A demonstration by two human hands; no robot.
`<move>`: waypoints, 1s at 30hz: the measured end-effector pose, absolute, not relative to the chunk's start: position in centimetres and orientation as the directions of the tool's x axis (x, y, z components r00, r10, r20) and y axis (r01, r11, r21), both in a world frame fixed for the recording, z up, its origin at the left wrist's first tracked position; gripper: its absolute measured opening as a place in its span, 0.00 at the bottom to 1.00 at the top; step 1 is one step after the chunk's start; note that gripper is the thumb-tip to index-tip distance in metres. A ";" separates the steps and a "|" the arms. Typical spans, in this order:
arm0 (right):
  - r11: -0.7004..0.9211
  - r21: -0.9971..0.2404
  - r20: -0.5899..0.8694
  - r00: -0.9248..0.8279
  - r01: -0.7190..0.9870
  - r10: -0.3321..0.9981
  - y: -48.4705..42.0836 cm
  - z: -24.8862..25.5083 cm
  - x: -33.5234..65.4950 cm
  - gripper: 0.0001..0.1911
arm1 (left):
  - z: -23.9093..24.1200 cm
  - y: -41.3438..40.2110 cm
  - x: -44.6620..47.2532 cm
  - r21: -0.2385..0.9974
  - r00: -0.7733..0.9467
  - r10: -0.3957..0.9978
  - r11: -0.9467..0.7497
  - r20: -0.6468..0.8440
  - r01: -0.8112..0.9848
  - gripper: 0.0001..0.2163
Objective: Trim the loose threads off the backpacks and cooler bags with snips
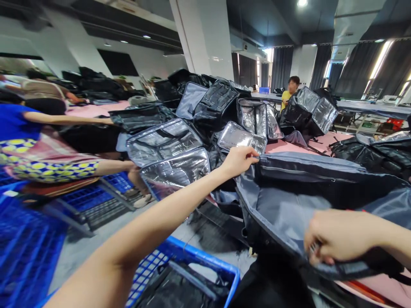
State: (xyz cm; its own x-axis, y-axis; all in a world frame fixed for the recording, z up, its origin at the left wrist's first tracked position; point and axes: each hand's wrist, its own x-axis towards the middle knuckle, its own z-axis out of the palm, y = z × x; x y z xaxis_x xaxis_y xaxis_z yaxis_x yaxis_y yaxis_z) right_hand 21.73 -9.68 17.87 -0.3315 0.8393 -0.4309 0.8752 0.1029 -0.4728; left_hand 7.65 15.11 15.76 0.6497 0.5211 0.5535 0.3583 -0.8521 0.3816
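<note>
A large black bag (pixel 289 203) with a grey lining lies wide open in front of me, its inside facing up. My left hand (pixel 240 161) is closed, pinching the bag's far left corner at the rim. Over the near edge of the same bag is my right hand (pixel 337 237), fingers curled and smeared by motion. A small shiny metal thing (pixel 314 247) shows between those fingers, too blurred to name. Whether the right hand also touches the bag's edge, I cannot tell.
Several black bags with silver foil linings (pixel 165 141) are heaped beyond my left arm on a pink-topped table (pixel 340 145). A blue plastic crate (pixel 205 254) holding black bags stands below. People work at the left (pixel 48 132) and far back (pixel 287 96).
</note>
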 end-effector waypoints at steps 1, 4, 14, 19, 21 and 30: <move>0.076 -0.482 -0.393 -0.293 0.873 0.872 -8.4 18.0 22.0 0.12 | 15.6 15.1 7.8 0.413 0.640 0.540 -0.839 0.547 0.355 0.04; -0.006 -0.447 -0.061 -0.024 0.895 0.998 -3.9 17.8 22.5 0.11 | 15.1 15.3 8.1 0.523 0.624 0.590 -0.791 0.513 0.319 0.05; -0.240 -0.319 0.507 0.379 0.917 0.774 3.3 14.5 21.4 0.14 | 13.5 15.5 8.4 0.812 0.586 0.717 -0.560 0.378 0.162 0.08; -0.276 -0.279 0.448 0.379 0.920 0.810 4.3 14.9 22.0 0.14 | 13.4 14.9 7.9 0.834 0.673 0.658 -0.541 0.339 0.109 0.09; -0.283 -0.283 0.427 0.385 0.916 0.818 4.7 15.1 22.3 0.14 | 13.4 15.0 7.8 0.805 0.687 0.633 -0.581 0.356 0.119 0.10; -0.309 -0.304 0.383 0.413 0.901 0.826 5.3 15.3 22.9 0.14 | 13.6 14.5 7.7 0.463 0.672 0.507 -0.846 0.540 0.266 0.07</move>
